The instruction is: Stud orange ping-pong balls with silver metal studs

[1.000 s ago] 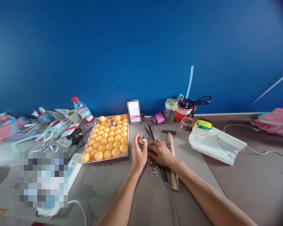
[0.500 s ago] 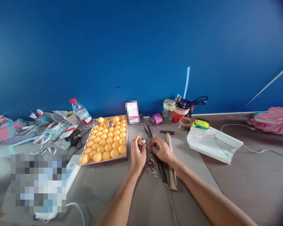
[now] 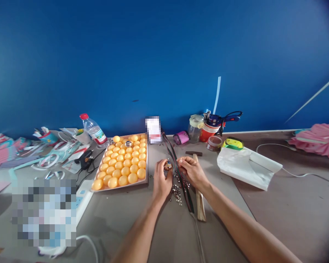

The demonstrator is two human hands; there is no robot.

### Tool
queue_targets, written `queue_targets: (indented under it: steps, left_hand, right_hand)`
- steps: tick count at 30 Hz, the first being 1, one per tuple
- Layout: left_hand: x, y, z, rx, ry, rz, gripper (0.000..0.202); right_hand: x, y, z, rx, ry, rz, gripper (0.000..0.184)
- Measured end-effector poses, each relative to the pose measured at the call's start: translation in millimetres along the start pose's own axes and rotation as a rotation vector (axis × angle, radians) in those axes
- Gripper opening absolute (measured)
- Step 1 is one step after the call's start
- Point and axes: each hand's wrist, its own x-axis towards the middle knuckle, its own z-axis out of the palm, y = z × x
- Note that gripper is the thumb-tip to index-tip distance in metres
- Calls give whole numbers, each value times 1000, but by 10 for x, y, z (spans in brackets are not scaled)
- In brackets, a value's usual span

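Observation:
My left hand [image 3: 161,179] is closed around a ball covered in shiny metallic pieces [image 3: 168,165], held low over the table. Just right of it, my right hand [image 3: 191,170] pinches with thumb and index finger; whatever lies between the fingertips is too small to make out. Small shiny beads [image 3: 176,194] lie loose below and between my hands. A dark strap [image 3: 186,197] runs between the hands, partly hidden by the right one. Beside my right wrist is a hammer [image 3: 200,208], its wooden handle partly covered by the wrist.
A tray of orange balls [image 3: 123,166] stands left of my hands, with one shiny ball [image 3: 128,144] among them. Behind are a bottle [image 3: 94,131], a glass jar [image 3: 196,130] and a red cup [image 3: 207,133] of tools. White sheeting [image 3: 244,166] lies right, a power strip [image 3: 84,193] left.
My right hand has shifted slightly right and up, away from the strap, its fingers now in a pinch. The ball in my left hand has turned and sits a little further right.

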Motion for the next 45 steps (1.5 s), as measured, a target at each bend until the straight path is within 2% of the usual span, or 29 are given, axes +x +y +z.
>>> queue_targets:
  steps: [6, 14, 25, 30, 36, 42, 45]
  left_hand:
    - [-6, 8, 1, -9, -30, 15, 35]
    - [-11, 22, -4, -23, -31, 50, 35]
    - [-42, -35, 31, -10, -70, 113, 39]
    - [-63, -39, 45, -2, -91, 94, 41]
    - [-67, -44, 52, 24, -106, 147, 43]
    - [-41, 2, 21, -21, -72, 53, 39]
    - [-13, 8, -5, -15, -23, 14, 37]
  right_hand:
    - [-29, 14, 6, -38, -103, 72, 28]
    - [-59, 9, 5, -263, -109, 24, 23]
    - [-53, 2, 0, -352, -131, 64, 16]
    - [-54, 26, -2, -336, -90, 97, 18]
    - [-84, 9, 16, -397, -104, 104, 21]
    - [-8, 41, -48, -355, -59, -8, 20]
    - [39, 49, -115, -546, -47, -123, 15]
